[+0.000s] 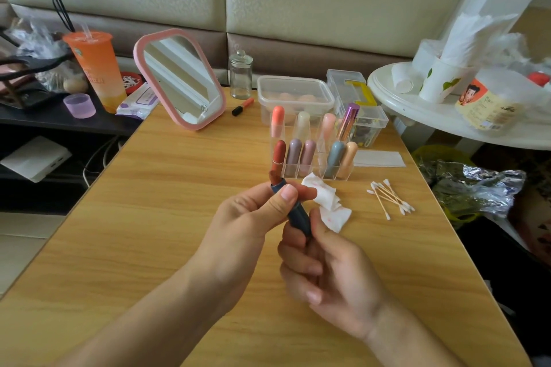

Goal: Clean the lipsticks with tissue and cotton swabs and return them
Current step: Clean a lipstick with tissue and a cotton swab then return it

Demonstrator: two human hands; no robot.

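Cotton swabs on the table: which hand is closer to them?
Right. The right hand, gripping the lipstick by its lower end, is left of the cotton swabs and nearer the viewer. The left hand, pinching its top, is farther left.

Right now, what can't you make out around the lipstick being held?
Head view only.
Base of the lipstick: covered by right hand fingers.
Whether its tip is clean: too small, blurred.
Part of the tissue: behind left hand.
Contents of the clear box: blurred by frosted plastic.
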